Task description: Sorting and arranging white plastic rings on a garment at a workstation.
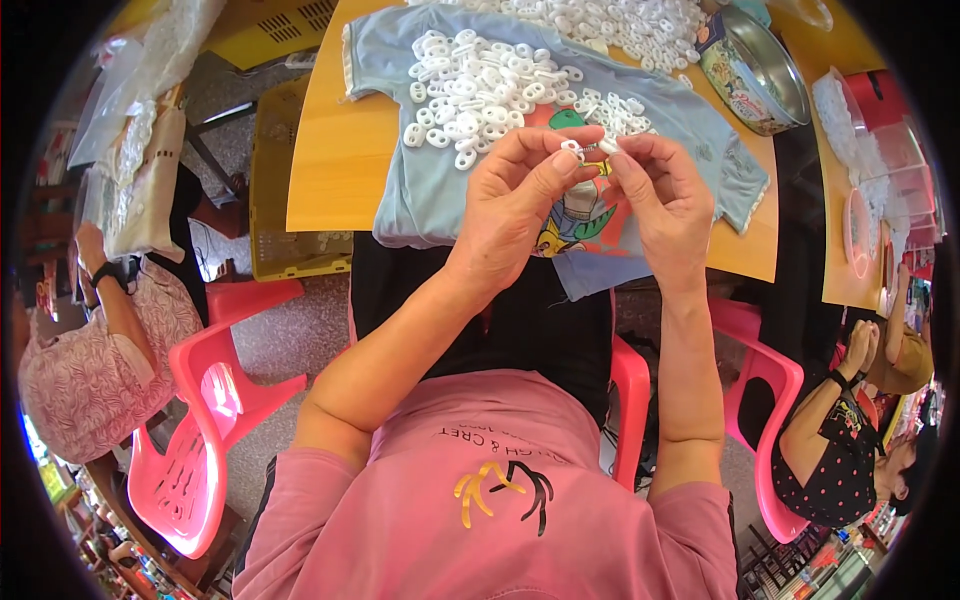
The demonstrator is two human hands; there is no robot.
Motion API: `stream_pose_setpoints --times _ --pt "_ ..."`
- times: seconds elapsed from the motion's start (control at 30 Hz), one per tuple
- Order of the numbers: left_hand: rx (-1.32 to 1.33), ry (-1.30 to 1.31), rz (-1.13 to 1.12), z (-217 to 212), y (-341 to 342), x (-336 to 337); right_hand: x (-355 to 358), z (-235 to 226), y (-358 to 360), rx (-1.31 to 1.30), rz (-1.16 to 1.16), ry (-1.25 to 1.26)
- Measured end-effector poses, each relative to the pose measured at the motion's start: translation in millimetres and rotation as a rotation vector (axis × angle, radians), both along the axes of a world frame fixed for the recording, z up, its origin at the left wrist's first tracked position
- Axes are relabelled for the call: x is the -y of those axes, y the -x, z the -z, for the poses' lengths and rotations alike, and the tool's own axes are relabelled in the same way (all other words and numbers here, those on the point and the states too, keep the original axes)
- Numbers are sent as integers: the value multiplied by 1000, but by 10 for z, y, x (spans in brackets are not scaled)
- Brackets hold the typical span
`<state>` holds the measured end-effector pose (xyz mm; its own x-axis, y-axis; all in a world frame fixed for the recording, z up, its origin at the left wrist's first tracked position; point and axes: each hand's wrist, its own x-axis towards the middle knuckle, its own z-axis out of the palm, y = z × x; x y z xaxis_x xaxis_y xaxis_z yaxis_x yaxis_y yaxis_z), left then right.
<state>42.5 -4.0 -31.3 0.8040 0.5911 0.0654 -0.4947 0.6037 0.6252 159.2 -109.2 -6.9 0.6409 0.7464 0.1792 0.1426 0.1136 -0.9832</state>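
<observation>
your left hand (515, 195) and right hand (665, 195) meet just above the near edge of the table (330, 150), and between them you pinch one small white plastic ring piece (572, 147) together with what looks like a second small white bit (607, 146) at the right fingertips. the fingers of both hands are closed in a fine thumb-and-forefinger pinch on these parts; the other fingers curl loosely behind. whether the two bits are already joined is too small to tell.

judge the piece as very light, hard and smooth, so it will likely slip or flick away if you squeeze on its rounded rim. hold it by its flat faces, near one end, and leave the hole free. it seems stiff enough not to bend under a pinch, though a small moulded part like this could snap if twisted hard.

just beyond your hands a heap of the same white ring pieces (480, 90) lies on a light blue t-shirt (420, 190) spread over the table; the cloth should keep them from rolling. a second heap (640, 25) lies farther back, beside a round metal tin (755, 70) lying tilted at the right. pink plastic chairs (200, 430) stand to either side, where other people sit.
</observation>
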Motion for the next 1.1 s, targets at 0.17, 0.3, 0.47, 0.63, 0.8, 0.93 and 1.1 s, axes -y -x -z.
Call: stream_pose_setpoints --times 0.17,0.3,0.47,0.63,0.8,0.93,1.1 --pt "-77 -113 -5 -58 5 75 -36 -1 -2 25 82 -39" --pt "-84 -178 -24 -84 -15 106 -56 -41 40 -177 132 -84" --pt "-84 -49 12 -168 -27 136 -23 -36 26 -183 91 -38" --pt "-191 13 -1 -127 -38 108 46 -100 20 -166 79 -33" --pt "-239 15 -8 -202 -60 119 55 -143 76 -196 69 -54" --pt "-244 6 23 -206 -47 111 57 -151 83 -204 63 -58" --pt "-254 7 26 -241 -50 116 62 -158 75 -204 74 -55"
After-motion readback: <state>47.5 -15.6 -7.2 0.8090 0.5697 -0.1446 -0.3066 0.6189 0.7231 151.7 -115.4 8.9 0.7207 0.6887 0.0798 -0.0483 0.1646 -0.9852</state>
